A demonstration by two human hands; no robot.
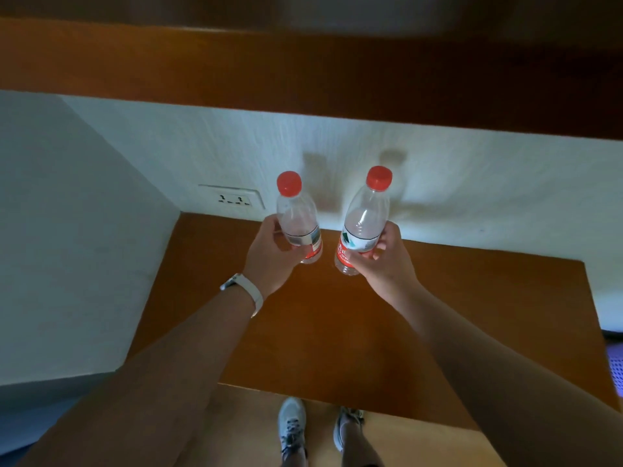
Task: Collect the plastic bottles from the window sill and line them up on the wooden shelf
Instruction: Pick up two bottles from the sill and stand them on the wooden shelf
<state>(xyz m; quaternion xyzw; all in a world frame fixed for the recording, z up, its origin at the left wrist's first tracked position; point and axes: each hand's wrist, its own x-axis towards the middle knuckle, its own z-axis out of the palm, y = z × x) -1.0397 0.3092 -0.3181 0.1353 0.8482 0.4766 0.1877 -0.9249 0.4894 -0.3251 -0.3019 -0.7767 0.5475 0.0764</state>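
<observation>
Bottles: two, one (298, 220) gripped in left hand (269, 261), one (362, 224) in right hand (384, 257).
Fingers: wrapped around labels, caps kept up.
Shelf (337, 315): approached for lining up.

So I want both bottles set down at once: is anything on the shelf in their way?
Nothing visible. The left hand holds one bottle and the right hand the other bottle, both above the back of the wooden shelf, whose top shows bare beneath and around them.
</observation>
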